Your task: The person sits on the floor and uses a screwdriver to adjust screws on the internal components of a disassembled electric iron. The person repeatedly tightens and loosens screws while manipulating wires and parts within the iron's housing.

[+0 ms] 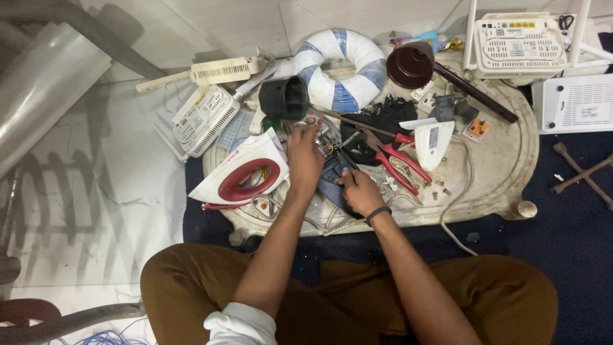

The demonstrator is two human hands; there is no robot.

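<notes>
My left hand [304, 155] reaches over an opened dark blue device [332, 174] on a low white table [504, 172], fingers closed on a small part with wires at its top. My right hand [359, 190], with a dark wristband, presses on the device's lower side and steadies it. A white clothes iron with a red handle [246, 172] lies just left of my left hand. Red-handled pliers [399, 160] lie just right of the device.
A black cup-shaped part [284, 97], a blue-and-white striped ring [341, 67], a brown bowl-shaped part with a long stick [415, 64] and white routers [517, 41] crowd the table's far side. A wooden cross [584, 172] lies on dark carpet at right. My crossed legs sit below.
</notes>
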